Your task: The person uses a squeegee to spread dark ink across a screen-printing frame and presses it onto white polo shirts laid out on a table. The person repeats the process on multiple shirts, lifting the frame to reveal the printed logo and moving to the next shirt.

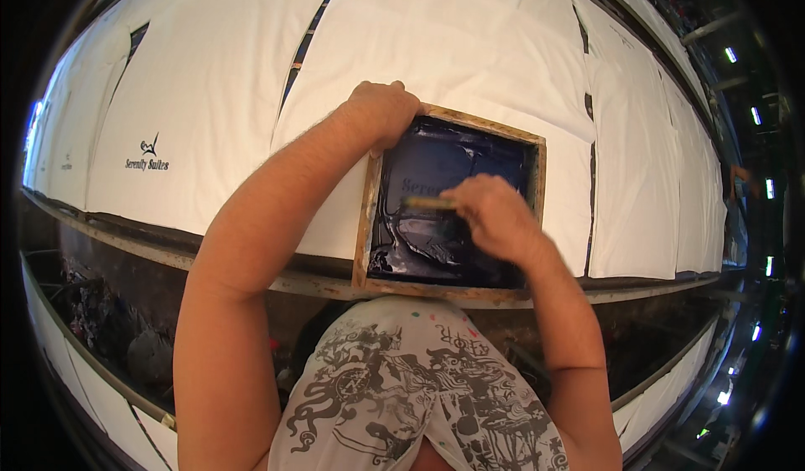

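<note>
A wooden-framed printing screen point(364, 236) lies flat on a white cloth point(444, 43), close to the table's near edge. Dark blue-black ink point(411, 249) coats its mesh, thick and glossy in the near left part. My left hand point(387, 112) is closed over the frame's far left corner. Inside the frame, my right hand point(496, 215) grips a squeegee point(430, 204), whose yellowish edge is blurred by motion. It lies across the middle of the mesh, just below faint lettering that shows through. The squeegee's underside is hidden.
More white cloths lie side by side along the table, with narrow dark gaps between them. The cloth to the left point(201, 77) bears a small black printed emblem point(148, 154). A ledge point(310, 285) runs along the near side. Behind me, another row of white cloths point(92, 379) shows.
</note>
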Demonstrator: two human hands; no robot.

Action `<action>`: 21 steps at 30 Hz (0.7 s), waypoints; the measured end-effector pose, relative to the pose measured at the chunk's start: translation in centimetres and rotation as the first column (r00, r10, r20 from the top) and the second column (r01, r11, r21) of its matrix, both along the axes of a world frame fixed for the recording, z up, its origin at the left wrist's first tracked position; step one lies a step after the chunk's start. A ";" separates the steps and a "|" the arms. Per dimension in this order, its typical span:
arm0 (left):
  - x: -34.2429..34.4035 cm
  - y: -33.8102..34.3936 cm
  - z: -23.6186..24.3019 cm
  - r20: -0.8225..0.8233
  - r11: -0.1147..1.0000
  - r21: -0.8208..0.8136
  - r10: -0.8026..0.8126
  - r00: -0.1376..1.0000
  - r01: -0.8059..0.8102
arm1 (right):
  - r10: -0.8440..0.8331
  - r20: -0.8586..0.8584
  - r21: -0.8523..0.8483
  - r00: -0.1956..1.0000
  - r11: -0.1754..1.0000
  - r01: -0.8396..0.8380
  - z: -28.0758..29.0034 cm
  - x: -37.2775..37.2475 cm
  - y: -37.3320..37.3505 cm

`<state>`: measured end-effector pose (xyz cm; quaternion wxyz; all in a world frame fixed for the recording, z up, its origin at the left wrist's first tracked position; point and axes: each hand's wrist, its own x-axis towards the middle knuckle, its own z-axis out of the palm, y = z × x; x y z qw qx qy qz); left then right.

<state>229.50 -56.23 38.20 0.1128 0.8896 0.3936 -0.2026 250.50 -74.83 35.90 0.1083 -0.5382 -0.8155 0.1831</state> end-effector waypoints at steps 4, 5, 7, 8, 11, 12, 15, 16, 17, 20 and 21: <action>0.5 0.2 -0.1 -0.007 1.000 0.023 -0.019 1.000 0.019 | -0.120 -0.003 0.089 0.993 0.989 0.120 -1.0 3.8 4.9; 0.3 -0.1 0.0 -0.008 1.000 0.015 -0.007 1.000 0.008 | -0.140 -0.023 0.111 0.990 0.984 0.142 -1.4 4.3 5.4; 0.4 0.0 -0.1 -0.002 1.000 0.014 0.003 1.000 -0.003 | -0.132 -0.024 0.179 0.991 0.975 0.134 -2.2 4.9 5.0; 0.1 0.0 -0.5 0.000 1.000 0.017 0.016 1.000 -0.016 | -0.091 -0.008 0.219 0.996 0.972 0.091 -2.9 4.7 4.1; 0.1 0.0 -1.1 0.019 1.000 0.008 0.029 0.999 -0.029 | -0.030 0.022 0.287 0.999 0.958 0.022 -4.9 3.7 -1.1; 0.0 -0.1 -1.0 0.025 0.999 0.008 0.035 0.999 -0.035 | -0.030 0.040 0.304 0.999 0.952 0.016 -4.6 2.8 -3.1; -0.1 -0.2 -1.0 0.004 0.999 0.018 0.030 1.000 -0.030 | -0.009 0.017 0.281 1.000 0.960 0.004 -4.7 1.8 -7.2; 0.0 -0.1 -1.1 0.013 0.999 0.020 0.033 0.999 -0.033 | -0.002 0.009 0.257 1.000 0.966 0.000 -4.5 1.9 -7.5; 0.0 -0.1 -1.3 0.023 0.999 0.022 0.034 0.999 -0.035 | 0.002 0.002 0.233 1.000 0.972 -0.003 -3.8 1.9 -7.7; -0.3 0.0 -1.7 0.060 0.999 0.038 0.027 0.998 -0.030 | 0.055 -0.036 0.049 0.998 0.997 -0.053 -1.0 2.9 -5.3; -0.4 0.0 -1.8 0.074 0.999 0.045 0.021 0.997 -0.024 | 0.075 -0.053 -0.030 0.996 0.997 -0.077 -0.5 3.7 -3.5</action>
